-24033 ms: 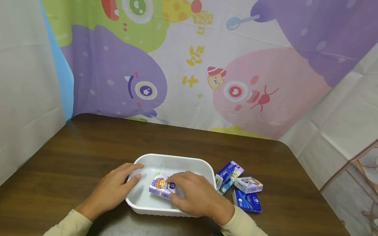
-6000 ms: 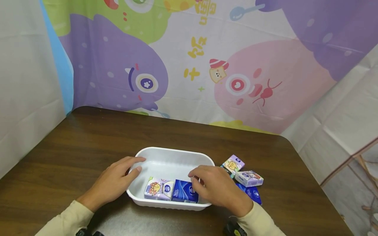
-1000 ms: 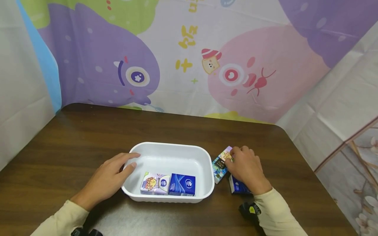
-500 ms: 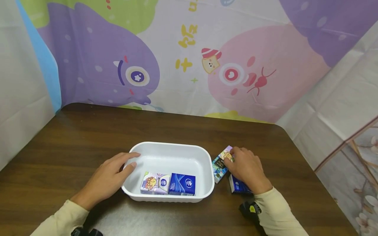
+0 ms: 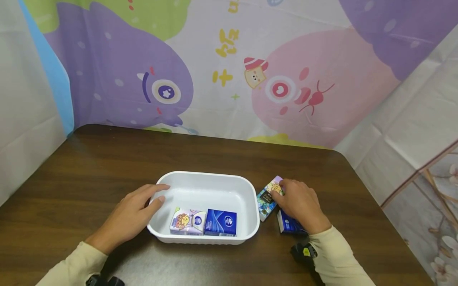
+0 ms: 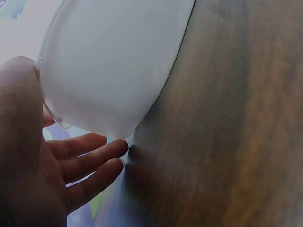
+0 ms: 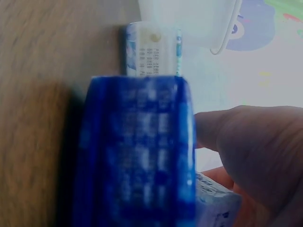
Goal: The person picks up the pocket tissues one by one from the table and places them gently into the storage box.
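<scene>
A white tray (image 5: pixel 200 190) holds a lilac cartoon tissue pack (image 5: pixel 188 222) and a blue tissue pack (image 5: pixel 220 223), side by side along its near wall. My left hand (image 5: pixel 130 216) rests at the tray's left end, thumb and forefinger reaching over the rim, other fingers loosely extended outside. To the right, my right hand (image 5: pixel 300 200) bends over the loose packs. A colourful pack (image 5: pixel 265 200) and a lilac cartoon one lie by its thumb; a blue pack (image 5: pixel 289 224) sits below. In the right wrist view a pale pack (image 7: pixel 215 203) lies under its palm; its grip is hidden.
The brown wooden table (image 5: pixel 200 153) extends beyond and around the tray. A cartoon-print cloth (image 5: pixel 222 79) hangs along the back, with pale sheets (image 5: pixel 32 111) at both sides. The loose packs lie close to the tray's right wall.
Since the oldest frame, a blue tissue pack has come to lie beside the lilac one. My right hand has left the tray for the loose packs. Over the last second, hardly anything moves.
</scene>
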Demonstrator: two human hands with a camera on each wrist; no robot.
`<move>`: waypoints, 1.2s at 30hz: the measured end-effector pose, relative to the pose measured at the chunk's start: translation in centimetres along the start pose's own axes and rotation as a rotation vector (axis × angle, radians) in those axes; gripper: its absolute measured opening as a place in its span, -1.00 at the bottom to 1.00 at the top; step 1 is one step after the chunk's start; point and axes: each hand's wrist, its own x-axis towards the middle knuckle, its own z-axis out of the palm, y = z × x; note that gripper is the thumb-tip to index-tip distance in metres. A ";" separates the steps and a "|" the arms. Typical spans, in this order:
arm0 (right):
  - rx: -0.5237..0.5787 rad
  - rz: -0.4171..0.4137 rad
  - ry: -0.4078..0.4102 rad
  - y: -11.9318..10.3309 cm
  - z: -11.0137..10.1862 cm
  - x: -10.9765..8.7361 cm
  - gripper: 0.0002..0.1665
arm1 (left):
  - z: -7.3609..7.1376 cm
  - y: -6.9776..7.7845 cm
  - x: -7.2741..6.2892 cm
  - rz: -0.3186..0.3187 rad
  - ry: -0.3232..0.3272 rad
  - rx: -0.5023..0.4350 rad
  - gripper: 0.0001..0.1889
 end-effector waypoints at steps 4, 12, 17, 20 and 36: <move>-0.006 0.004 -0.005 0.0 0.0 -0.1 -0.36 | 0.0 0.0 0.0 -0.004 -0.002 0.002 -0.65; -0.032 0.034 -0.024 0.1 -0.2 0.0 -0.29 | -0.1 0.0 0.0 -0.004 -0.008 -0.002 -0.64; -0.051 0.026 -0.008 0.2 -0.3 0.0 -0.36 | 0.0 -0.1 0.0 -0.007 -0.010 -0.003 -0.64; -0.057 0.026 -0.004 0.3 -0.3 0.0 -0.35 | 0.0 -0.1 0.0 -0.011 -0.015 -0.002 -0.63; -0.049 0.075 -0.008 0.4 0.0 0.4 -0.28 | -0.1 0.0 0.0 -0.018 -0.019 0.000 -0.63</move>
